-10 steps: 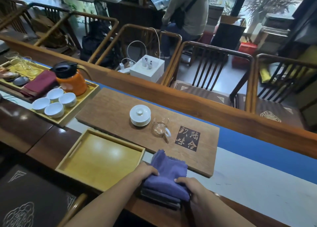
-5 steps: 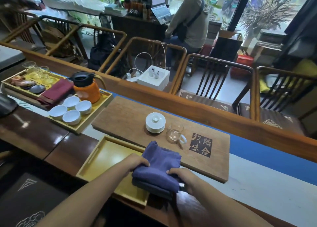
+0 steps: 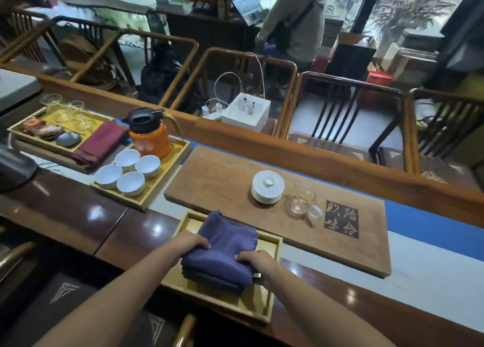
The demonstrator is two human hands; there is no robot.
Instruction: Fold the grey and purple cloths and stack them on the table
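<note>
The purple cloth (image 3: 225, 244) is folded into a thick rectangular pad and lies on top of the stack, held between the two hands: the left hand (image 3: 190, 242) grips its left edge, the right hand (image 3: 258, 261) its near right corner. Its far edge, scalloped and slightly raised, points away from the hands. Beneath it, darker folded layers (image 3: 212, 281) show at the near edge; whether they are the grey cloth cannot be told.
</note>
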